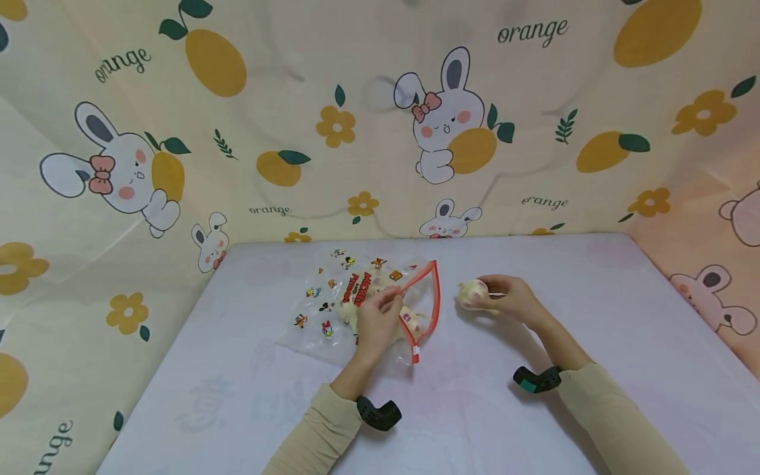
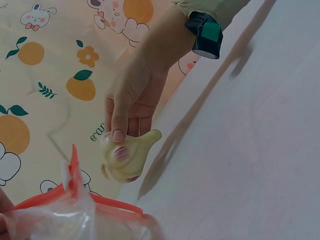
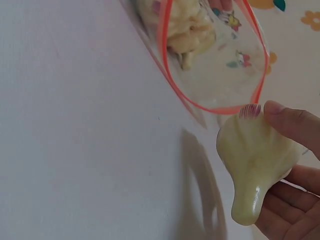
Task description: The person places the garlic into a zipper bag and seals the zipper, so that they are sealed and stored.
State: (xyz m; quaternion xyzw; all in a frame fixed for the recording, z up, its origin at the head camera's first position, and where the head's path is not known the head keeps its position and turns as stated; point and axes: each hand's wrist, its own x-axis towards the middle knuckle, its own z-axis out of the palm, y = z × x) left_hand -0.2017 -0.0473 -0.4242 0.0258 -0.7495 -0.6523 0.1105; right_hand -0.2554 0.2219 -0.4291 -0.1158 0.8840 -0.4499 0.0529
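Observation:
My right hand [image 1: 513, 300] grips a garlic bulb [image 1: 473, 294], pale with purple streaks, between thumb and fingers. In the right wrist view the stem of this garlic bulb [image 3: 257, 155] points down toward the bottom edge. To its left lies a clear zip bag [image 1: 320, 336] printed with cartoon figures, its red-edged mouth open and facing the bulb. My left hand [image 1: 378, 320] pinches the upper edge of that mouth. Inside the bag are more garlic bulbs [image 3: 190, 30], partly hidden by my left hand in the head view. The held bulb is apart from the bag mouth.
A white-covered table [image 1: 237, 409] extends around both hands. Behind it and along its sides hangs a cream cloth [image 1: 368, 59] printed with rabbits and oranges. Black wrist cameras sit on the left [image 1: 379, 414] and right [image 1: 536, 380] sleeves' ends.

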